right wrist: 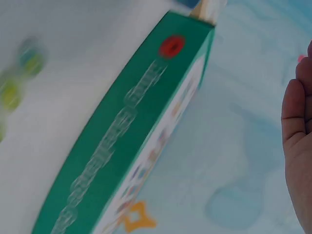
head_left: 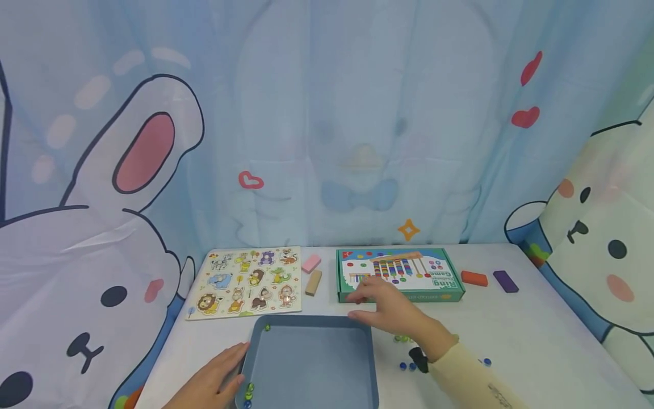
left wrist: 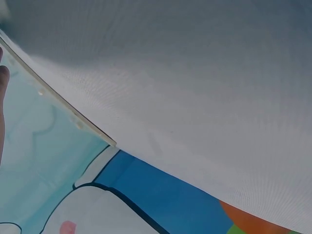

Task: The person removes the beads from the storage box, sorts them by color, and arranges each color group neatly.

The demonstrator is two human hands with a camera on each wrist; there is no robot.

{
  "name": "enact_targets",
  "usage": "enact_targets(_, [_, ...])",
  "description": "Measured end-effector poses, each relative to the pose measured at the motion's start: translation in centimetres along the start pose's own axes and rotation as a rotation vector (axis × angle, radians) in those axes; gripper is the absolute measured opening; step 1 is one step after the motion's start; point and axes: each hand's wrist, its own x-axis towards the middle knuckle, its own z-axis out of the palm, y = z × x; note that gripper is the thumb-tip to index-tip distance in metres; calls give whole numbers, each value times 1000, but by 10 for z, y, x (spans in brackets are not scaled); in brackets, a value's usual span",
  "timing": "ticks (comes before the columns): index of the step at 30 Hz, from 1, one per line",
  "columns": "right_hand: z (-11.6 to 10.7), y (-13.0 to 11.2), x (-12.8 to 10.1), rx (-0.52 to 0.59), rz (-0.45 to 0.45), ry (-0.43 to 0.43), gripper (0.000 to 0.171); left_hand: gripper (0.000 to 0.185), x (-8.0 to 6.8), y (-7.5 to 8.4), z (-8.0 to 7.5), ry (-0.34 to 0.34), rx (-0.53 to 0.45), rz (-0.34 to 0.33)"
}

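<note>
A shallow blue-grey tray [head_left: 317,363] lies on the white table, and my left hand [head_left: 214,378] rests along its left edge with fingers extended. Inside the tray, a green marble [head_left: 267,327] sits near the far left corner. Several more marbles [head_left: 249,388], green and blue, line its left side. My right hand [head_left: 385,307] is over the far right corner, thumb and fingers apart, with nothing seen between them. To the right of the tray are green marbles [head_left: 401,338] and blue marbles [head_left: 403,366], partly hidden by the right wrist.
Behind the tray stand an animal puzzle board [head_left: 245,281] and a green game box [head_left: 403,272]. Pink [head_left: 311,263], tan [head_left: 313,283], orange [head_left: 474,278] and purple blocks [head_left: 506,281] lie near them. Another blue marble [head_left: 487,362] is beyond the right sleeve. A patterned curtain [head_left: 357,113] hangs behind.
</note>
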Motion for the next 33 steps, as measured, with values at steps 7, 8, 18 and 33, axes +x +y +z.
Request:
enact_targets(7, [42,-45,44,-15,-107,-164,24,77,-1,-1,0,1,4,1])
enact_targets(8, [50,-49,48,-19,-121,-186,25,77,-1,-1,0,1,4,-1])
enact_targets(18, [109,-79,72,-23,-324,-330,26,78,0,-2,1,6,26,13])
enact_targets(33, [170,-94,76,-142,-506,-503,28,77,0,-4,-1,17,37,65])
